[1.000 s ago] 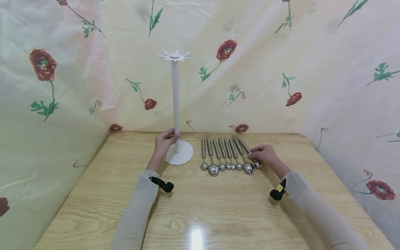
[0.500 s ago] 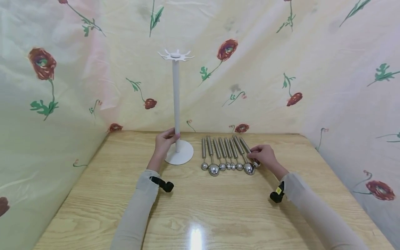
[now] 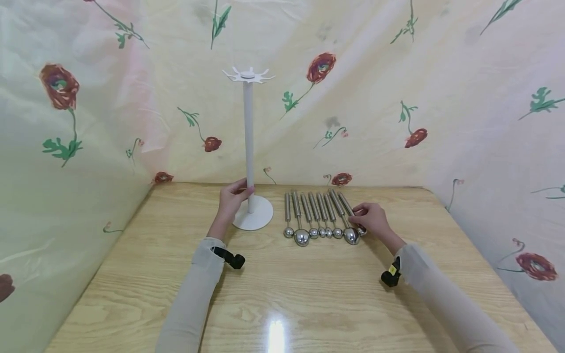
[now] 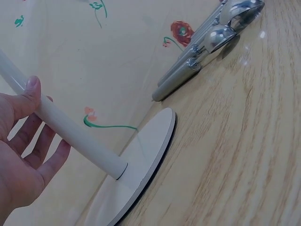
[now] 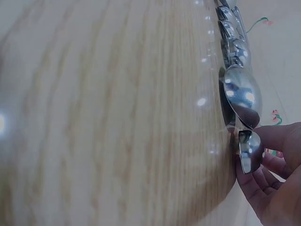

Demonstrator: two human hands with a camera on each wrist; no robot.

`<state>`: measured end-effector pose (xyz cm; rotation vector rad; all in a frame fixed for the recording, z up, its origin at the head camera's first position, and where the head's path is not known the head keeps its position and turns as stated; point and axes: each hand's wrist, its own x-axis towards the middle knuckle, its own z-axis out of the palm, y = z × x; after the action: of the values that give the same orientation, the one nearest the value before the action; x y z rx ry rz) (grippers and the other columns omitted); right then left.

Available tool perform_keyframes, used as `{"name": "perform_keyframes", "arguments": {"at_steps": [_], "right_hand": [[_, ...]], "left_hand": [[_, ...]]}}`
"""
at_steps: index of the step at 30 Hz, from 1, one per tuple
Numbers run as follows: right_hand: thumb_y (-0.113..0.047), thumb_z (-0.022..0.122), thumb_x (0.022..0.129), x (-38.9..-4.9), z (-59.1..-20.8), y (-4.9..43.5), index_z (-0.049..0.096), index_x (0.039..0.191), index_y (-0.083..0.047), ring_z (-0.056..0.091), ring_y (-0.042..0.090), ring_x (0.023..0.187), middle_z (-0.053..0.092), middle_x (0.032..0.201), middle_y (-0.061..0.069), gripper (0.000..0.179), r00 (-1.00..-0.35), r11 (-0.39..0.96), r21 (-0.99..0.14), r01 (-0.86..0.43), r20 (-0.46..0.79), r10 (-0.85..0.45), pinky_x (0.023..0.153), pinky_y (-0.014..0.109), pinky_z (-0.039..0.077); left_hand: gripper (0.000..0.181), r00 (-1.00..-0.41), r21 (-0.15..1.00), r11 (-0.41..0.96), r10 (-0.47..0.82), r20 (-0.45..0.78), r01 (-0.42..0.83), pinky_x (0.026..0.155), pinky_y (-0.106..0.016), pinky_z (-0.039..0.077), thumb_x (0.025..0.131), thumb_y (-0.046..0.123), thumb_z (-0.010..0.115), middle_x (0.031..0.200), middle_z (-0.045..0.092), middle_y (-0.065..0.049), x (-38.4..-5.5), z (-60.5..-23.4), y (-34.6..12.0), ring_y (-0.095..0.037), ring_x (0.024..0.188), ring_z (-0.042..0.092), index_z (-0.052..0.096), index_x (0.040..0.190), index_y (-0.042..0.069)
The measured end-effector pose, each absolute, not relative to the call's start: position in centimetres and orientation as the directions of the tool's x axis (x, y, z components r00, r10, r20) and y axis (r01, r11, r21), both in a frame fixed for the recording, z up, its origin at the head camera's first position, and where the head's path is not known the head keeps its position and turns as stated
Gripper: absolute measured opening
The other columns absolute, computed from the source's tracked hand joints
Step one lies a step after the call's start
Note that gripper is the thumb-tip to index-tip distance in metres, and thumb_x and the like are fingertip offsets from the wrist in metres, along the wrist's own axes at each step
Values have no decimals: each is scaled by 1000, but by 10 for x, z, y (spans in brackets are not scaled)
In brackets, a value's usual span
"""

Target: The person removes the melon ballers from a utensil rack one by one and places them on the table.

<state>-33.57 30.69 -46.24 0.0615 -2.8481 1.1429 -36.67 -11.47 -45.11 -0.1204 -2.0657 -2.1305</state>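
Observation:
My left hand (image 3: pixel 229 202) holds the pole of a white stand (image 3: pixel 248 132) low down, just above its round base; the left wrist view shows the thumb across the pole and the fingers behind it. The stand is upright, with a ring of prongs at its top. To its right several shiny metal scoops (image 3: pixel 302 238) lie side by side, handles away from me and rounded bowls toward me. At the right end of this row my right hand (image 3: pixel 372 219) pinches the last scoop (image 5: pixel 251 150) by its handle. Its bowl is partly covered by the hand in the head view.
All of this rests on a light wooden table (image 3: pixel 282 294). A flowered cloth (image 3: pixel 375 98) hangs behind the far edge and along both sides. The row of scoops lies close to that far edge.
The rightmost scoop has shifted very slightly toward its neighbour, with my right hand on it. My left hand and the stand stay in place.

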Motion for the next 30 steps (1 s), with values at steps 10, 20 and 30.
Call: {"name": "perform_keyframes", "arguments": {"at_steps": [10,20,30], "right_hand": [[-10,78,88,-337,-466,308,67,112,10,63,7,69,74,96,23,33,-997,716,-694,-67,76,-20,57,20,54],[-8,77,89,-336,-467,305,66,113,11,63,9,68,74,96,24,33,-998,701,-711,-51,57,-14,55,21,55],[-11,76,91,-340,-467,304,65,117,10,63,11,71,73,97,23,35,-998,685,-726,-56,48,-31,57,22,55]], "left_hand": [[42,-986,987,-16,-53,157,158,96,-29,61,94,13,74,125,71,-15,-367,-451,-117,-3,91,65,64,135,4],[40,-985,986,-3,-56,164,165,96,-31,61,94,14,74,125,71,-17,-366,-453,-117,-7,94,66,66,133,4],[40,-984,986,-1,-63,165,166,94,-28,61,95,14,74,125,71,-18,-369,-458,-121,-3,92,66,66,133,4]]}}
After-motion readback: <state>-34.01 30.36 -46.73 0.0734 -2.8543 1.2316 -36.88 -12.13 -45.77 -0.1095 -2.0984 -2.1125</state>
